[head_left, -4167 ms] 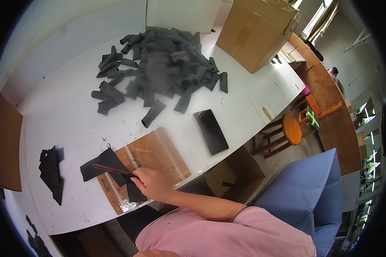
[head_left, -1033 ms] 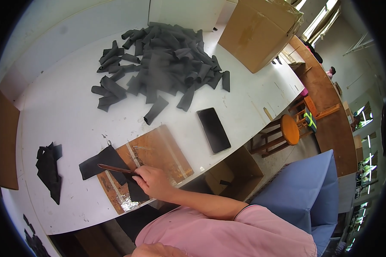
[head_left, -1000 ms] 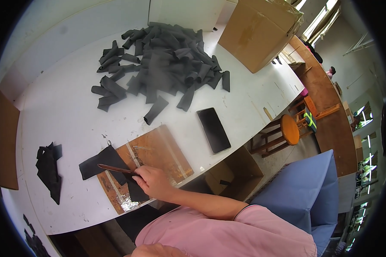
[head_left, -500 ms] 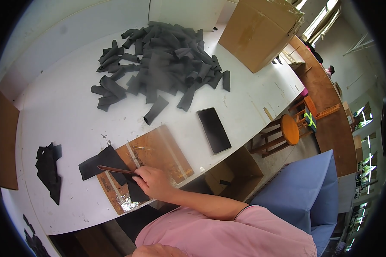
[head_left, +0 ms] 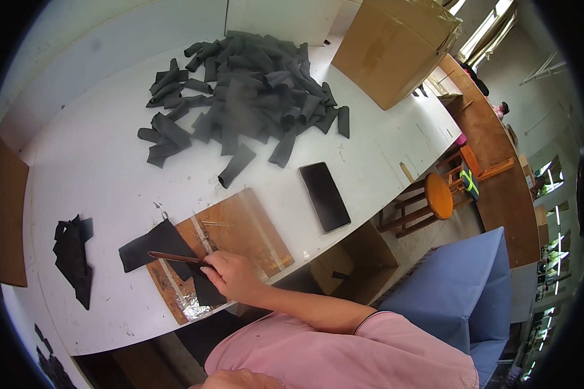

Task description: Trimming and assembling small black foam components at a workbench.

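Note:
My right hand is closed around one end of a slim brown stick-like tool. Its exact kind is not clear. The tool points left, over a black fabric piece that lies partly on the white table and partly on a brown board with clear tape strips. More black fabric shows on the board just below my fingers. My left hand does not show. Farther off is a large heap of dark grey fabric tubes.
A black phone lies right of the board. One folded black cloth piece is at the left. The cardboard box stands at the back right. Beyond the table edge are a wooden stool and a blue fabric-covered block.

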The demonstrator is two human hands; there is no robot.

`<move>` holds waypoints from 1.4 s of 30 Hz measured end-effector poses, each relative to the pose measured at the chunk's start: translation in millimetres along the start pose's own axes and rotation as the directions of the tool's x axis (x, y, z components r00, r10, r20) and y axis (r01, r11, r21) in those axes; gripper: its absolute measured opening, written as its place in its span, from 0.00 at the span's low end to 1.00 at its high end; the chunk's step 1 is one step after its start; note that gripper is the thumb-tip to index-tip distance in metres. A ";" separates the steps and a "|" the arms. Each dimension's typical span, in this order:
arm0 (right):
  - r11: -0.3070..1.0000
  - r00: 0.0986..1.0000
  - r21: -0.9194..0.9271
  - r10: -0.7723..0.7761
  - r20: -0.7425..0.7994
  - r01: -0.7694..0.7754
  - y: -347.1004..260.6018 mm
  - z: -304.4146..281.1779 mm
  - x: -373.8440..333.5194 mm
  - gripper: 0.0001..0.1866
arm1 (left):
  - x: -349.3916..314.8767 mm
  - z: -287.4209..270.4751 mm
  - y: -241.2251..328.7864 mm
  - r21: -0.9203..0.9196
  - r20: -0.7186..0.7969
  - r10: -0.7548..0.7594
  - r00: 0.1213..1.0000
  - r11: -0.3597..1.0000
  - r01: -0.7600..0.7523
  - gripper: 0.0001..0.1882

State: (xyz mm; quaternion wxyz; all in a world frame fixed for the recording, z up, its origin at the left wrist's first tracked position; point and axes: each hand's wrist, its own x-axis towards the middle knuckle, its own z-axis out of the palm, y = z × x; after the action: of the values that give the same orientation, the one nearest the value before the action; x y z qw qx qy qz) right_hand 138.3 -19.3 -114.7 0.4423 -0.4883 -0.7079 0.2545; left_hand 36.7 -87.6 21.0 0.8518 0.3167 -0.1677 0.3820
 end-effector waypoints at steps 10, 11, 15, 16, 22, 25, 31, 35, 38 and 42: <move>0.994 0.987 0.065 -0.081 -0.136 0.091 -1.1 -4.1 -2.3 0.05 | 3.2 15.2 0.7 -0.119 -0.258 0.102 0.961 0.983 -0.136 0.19; 0.989 0.980 0.089 -0.100 -0.170 0.117 -2.3 -7.4 -2.7 0.05 | -5.8 1.1 1.6 0.040 -0.182 0.176 0.967 0.984 -0.172 0.26; 0.979 0.967 0.177 -0.050 -0.248 0.096 -20.0 -21.8 5.4 0.05 | -16.7 7.4 -0.6 0.558 -0.610 0.440 0.659 0.829 -0.036 0.08; 0.974 0.978 0.228 0.042 -0.203 0.006 -25.4 -25.9 5.2 0.04 | -21.6 4.8 2.9 0.616 -0.655 0.442 0.613 0.782 0.094 0.09; 0.903 0.982 0.388 0.190 0.020 -0.182 -20.0 -48.4 8.8 0.04 | -30.4 -25.0 1.1 0.670 -0.726 0.506 0.466 0.675 0.309 0.03; 0.895 0.981 0.403 0.170 0.091 -0.193 -21.0 -57.7 10.2 0.05 | -32.7 -29.6 1.3 0.636 -0.746 0.482 0.459 0.719 0.281 0.02; 0.717 0.886 0.522 0.392 0.247 -0.463 -27.0 -73.7 3.5 0.05 | -34.4 -34.1 2.4 0.645 -0.761 0.488 0.427 0.637 0.421 0.11; 0.838 0.925 0.411 0.262 0.275 -0.360 -20.3 -81.6 0.2 0.04 | -31.0 -44.2 4.2 0.684 -0.729 0.550 0.407 0.585 0.436 0.12; 0.907 0.937 0.333 0.149 0.317 -0.257 -20.8 -87.2 0.6 0.04 | -25.2 -50.1 7.5 0.684 -0.729 0.536 0.425 0.575 0.449 0.10; 0.951 0.923 0.261 0.058 0.381 -0.167 -22.1 -91.2 0.6 0.05 | -17.6 -51.7 9.1 0.622 -0.779 0.394 0.487 0.578 0.528 0.05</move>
State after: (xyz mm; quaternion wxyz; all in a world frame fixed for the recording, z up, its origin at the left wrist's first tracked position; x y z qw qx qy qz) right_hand 207.7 -34.0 -53.2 0.3524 -0.4022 -0.7040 0.4673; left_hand 20.7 -58.0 -22.9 0.5800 0.4360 0.4963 0.4766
